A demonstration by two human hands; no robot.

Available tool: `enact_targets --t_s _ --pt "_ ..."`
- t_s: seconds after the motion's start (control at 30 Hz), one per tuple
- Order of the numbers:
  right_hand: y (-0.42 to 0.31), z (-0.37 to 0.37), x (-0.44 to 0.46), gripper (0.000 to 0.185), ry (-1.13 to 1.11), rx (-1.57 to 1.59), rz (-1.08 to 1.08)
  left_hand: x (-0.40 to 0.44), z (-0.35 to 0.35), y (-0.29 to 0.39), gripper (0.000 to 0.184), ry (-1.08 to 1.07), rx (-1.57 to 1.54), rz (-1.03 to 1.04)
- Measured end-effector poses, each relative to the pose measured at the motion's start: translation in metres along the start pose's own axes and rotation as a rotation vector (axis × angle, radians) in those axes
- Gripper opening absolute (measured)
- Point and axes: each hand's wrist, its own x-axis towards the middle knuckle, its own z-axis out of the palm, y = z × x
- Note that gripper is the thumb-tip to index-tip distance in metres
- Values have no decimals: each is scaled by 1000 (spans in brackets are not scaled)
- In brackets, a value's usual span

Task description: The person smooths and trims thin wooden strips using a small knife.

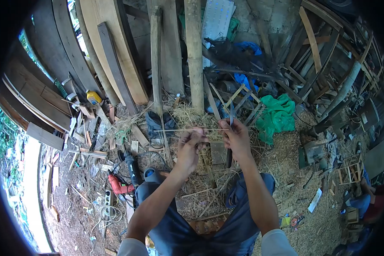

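A thin pale strip (183, 129) runs roughly level across the middle of the view. My left hand (193, 143) is at this strip with its fingers bent and pressed around it. Close by on the right, my right hand (236, 135) is closed on a knife (229, 157), whose dark handle points down and whose blade rises above the fingers. The strip passes to the knife at my right fingers. Several long thin strips (165, 143) stand to the left of my left hand, and wood shavings (187, 117) lie behind both hands.
A red drill (118, 186), an angle grinder (132, 168) and a power strip (109, 204) lie at the left. Boards (111, 47) and a bamboo pole (195, 55) stand behind. Right of my hands is a green bag (276, 116). Another person (373, 200) sits at far right.
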Motion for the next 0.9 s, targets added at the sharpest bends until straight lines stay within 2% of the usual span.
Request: enact_targets --t_s 0.07,0.13,0.33,0.43,0.57,0.67,0.73,0.77,0.83,0.87,0.9 --pt "2 -2 1 21 18 -23 -3 -3 -3 -2 10 23 -45 -76" --pt "4 -7 1 18 -96 5 -16 -2 -6 -1 14 56 -147 -158" --pt "-3 -1 -8 19 -97 -259 -116 0 -15 6 13 106 -144 -180" --pt "-5 0 -10 19 -52 -251 -115 -3 -13 5 14 71 -158 -200" --pt "-6 -2 -11 19 -124 -262 -160 -6 -10 3 17 100 -168 -215" --pt "-3 -1 -10 17 -124 -232 -201 -10 -8 6 17 82 -136 -286" --pt "0 -3 -7 16 14 -245 -245 -20 2 15 14 -117 -40 -456" --pt "-1 -5 -6 16 16 -249 -242 -28 6 19 14 -117 -43 -459" --pt "-5 -9 -3 13 16 -218 -211 -42 10 24 12 -306 569 -139" --pt "-6 -11 -2 13 23 -222 -208 -43 9 27 12 -311 565 -146" --pt "-6 -12 -2 12 -4 -196 -177 -42 7 31 12 -270 867 238"
